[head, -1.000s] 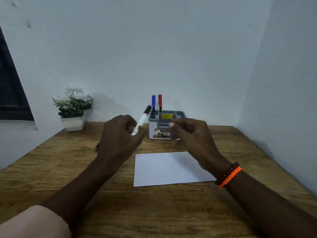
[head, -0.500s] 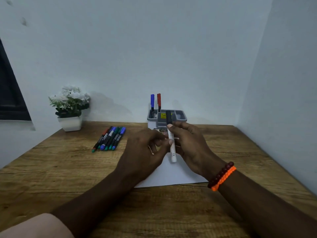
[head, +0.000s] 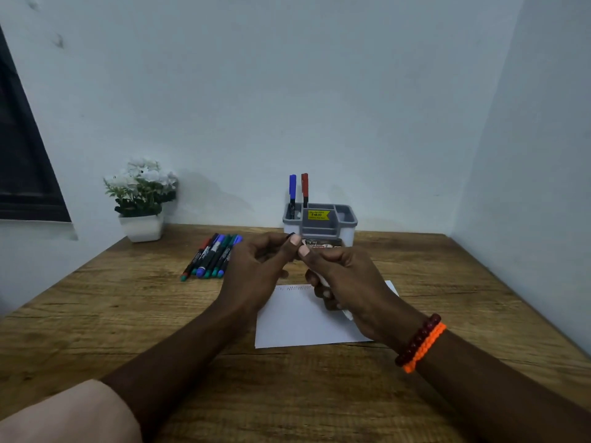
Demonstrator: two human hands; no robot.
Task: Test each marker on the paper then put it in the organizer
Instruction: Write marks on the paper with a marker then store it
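Observation:
My right hand (head: 348, 279) grips a white marker (head: 348, 314) above the white paper (head: 297, 321); most of its barrel is hidden in my fist. My left hand (head: 256, 270) meets it thumb to thumb and pinches the marker's black cap (head: 292, 234), of which only a dark tip shows. The paper carries a short row of scribbles near its top edge. Behind my hands stands the grey organizer (head: 347, 220), with a blue marker (head: 292, 187) and a red marker (head: 304, 185) upright in its back left slot.
Several loose markers (head: 211, 257) lie side by side on the wooden table (head: 96, 314), left of my hands. A white pot of white flowers (head: 140, 199) stands at the back left. Walls close off the table at the back and on the right.
The white marker went from my left hand to my right. My left hand then came to its cap end, and both hands now sit together over the paper.

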